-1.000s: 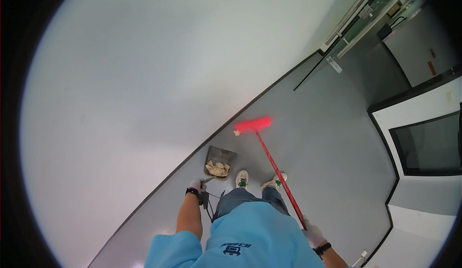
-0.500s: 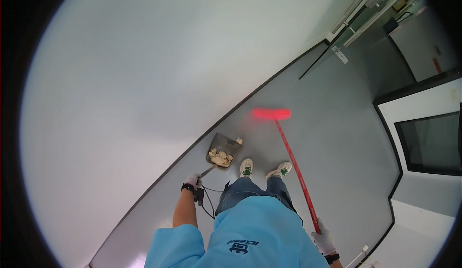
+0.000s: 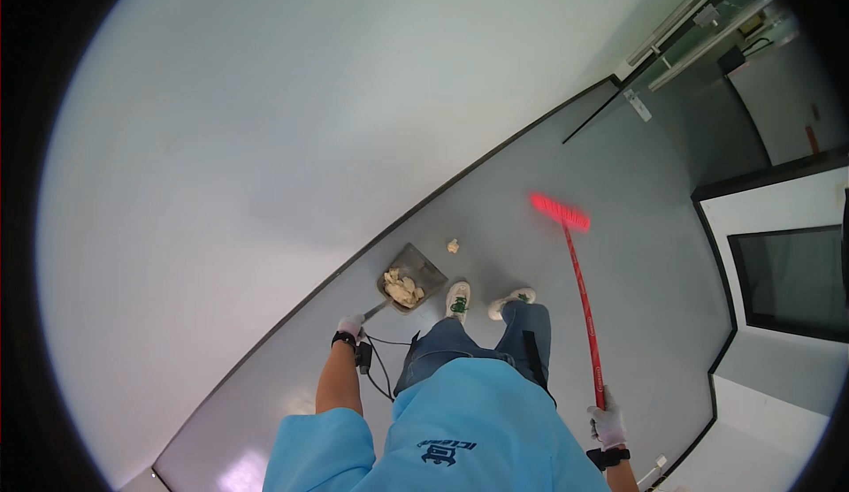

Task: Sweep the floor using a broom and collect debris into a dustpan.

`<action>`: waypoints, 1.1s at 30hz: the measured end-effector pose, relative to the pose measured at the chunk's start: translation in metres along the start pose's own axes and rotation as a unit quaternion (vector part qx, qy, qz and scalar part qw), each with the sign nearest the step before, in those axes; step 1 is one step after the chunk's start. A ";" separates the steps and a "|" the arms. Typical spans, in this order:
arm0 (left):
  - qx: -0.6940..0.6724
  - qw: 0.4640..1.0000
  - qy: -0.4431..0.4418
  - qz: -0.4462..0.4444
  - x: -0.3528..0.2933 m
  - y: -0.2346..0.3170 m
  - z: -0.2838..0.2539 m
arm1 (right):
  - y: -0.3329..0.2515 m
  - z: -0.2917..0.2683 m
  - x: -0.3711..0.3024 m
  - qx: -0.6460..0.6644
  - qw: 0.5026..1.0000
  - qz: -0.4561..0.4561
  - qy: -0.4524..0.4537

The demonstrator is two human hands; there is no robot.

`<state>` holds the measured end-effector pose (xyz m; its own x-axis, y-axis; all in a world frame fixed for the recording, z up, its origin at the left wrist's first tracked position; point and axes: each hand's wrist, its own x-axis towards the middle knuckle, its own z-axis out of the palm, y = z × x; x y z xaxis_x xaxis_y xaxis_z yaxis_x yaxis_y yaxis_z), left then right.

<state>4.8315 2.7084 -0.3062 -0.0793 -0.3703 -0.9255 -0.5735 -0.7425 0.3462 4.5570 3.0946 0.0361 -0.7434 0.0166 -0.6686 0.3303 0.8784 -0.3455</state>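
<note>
My left hand (image 3: 351,325), in a white glove, is closed round the handle of a grey dustpan (image 3: 426,268). Crumpled pale paper (image 3: 403,289) lies in the pan near its handle end. One more crumpled pale piece (image 3: 453,246) rests on the floor, just beyond the pan's open edge and apart from it. My gloved right hand (image 3: 608,423) grips the lower end of a long red broom handle. The broom's red bristle head (image 3: 561,212) is out ahead to the right, well away from the loose piece and slightly blurred.
A white wall (image 3: 265,138) with a dark skirting runs diagonally along the left, close to the dustpan. At the far right stands a glass door (image 3: 654,59) with metal bars. Grey floor (image 3: 646,253) stretches to the right. A black cable (image 3: 386,373) hangs by my left wrist.
The broom head has swung right, away from the dustpan. The loose piece, earlier at the pan's edge, now lies farther from it on the floor. My left hand has hardly moved.
</note>
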 end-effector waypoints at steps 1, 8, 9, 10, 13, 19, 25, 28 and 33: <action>0.009 1.000 0.020 -0.002 0.001 -0.003 -0.003 | -0.002 0.000 0.001 -0.004 1.000 -0.001 -0.003; 0.117 0.993 -0.013 0.008 0.002 0.010 0.012 | 0.012 -0.007 0.002 0.028 0.999 0.027 -0.019; 0.203 0.976 0.001 0.077 0.019 -0.006 0.004 | 0.010 -0.006 0.002 0.037 0.999 0.018 -0.034; 0.244 0.963 0.006 0.110 0.030 -0.015 0.001 | 0.010 -0.006 0.003 0.032 0.999 0.016 -0.037; 0.259 0.955 0.014 0.142 0.045 -0.035 -0.011 | 0.011 -0.003 0.008 0.019 0.998 0.008 -0.064; -0.012 0.998 0.040 0.040 0.004 0.000 0.014 | -0.005 -0.004 0.011 -0.030 0.998 -0.010 -0.046; -0.038 0.998 0.040 0.023 -0.004 0.004 0.020 | -0.036 -0.007 0.006 -0.042 0.998 0.012 -0.037; -0.059 0.997 0.039 0.028 0.008 -0.001 0.020 | -0.044 -0.007 0.009 -0.036 0.998 0.015 -0.041; -0.068 0.996 0.043 0.029 0.005 0.003 0.016 | -0.068 -0.008 -0.002 -0.069 0.996 0.026 -0.051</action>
<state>4.8159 2.7128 -0.3125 -0.0365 -0.4567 -0.8889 -0.4542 -0.7847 0.4218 4.5312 3.0390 0.0661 -0.6629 0.0208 -0.7484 0.2779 0.9351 -0.2201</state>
